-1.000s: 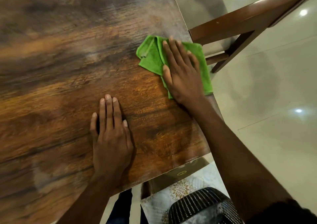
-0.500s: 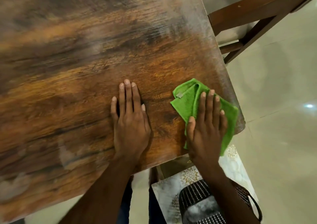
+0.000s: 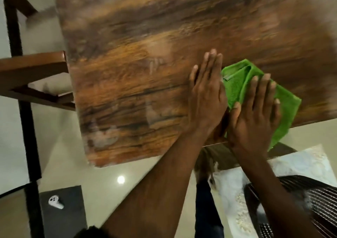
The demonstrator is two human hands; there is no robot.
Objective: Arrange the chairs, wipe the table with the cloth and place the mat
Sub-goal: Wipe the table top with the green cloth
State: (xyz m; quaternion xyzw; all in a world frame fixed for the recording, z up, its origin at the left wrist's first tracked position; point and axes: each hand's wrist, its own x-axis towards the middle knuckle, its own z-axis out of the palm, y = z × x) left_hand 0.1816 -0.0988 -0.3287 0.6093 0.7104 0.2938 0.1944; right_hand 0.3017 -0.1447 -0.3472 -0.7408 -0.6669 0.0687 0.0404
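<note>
The surface [image 3: 138, 84] is a wood-grain tabletop with faint smears near its middle and toward its near left corner. The cloth [image 3: 237, 84], green and folded, lies on the surface close to its near edge, on the right part; one corner of it hangs just past that edge.

The right hand [image 3: 255, 113] lies flat on the cloth, fingers straight and slightly spread, pressing it down rather than gripping it. The left hand [image 3: 206, 95] rests palm down on the bare surface just left of the cloth, fingers straight and together; its thumb side touches or nearly touches the cloth's left edge, and the two hands lie side by side, close to each other.

A chair [image 3: 31, 68] of brown wood stands at the surface's left side, its top rail meeting the surface's edge. Below the near edge of the surface, to the right, lies a white patterned cushion [image 3: 299, 166] with a black ribbed thing [image 3: 300, 201] on it, blurred. On the floor left of the near edge sits a dark slab [image 3: 73, 210] carrying a small white object [image 3: 55, 202].
</note>
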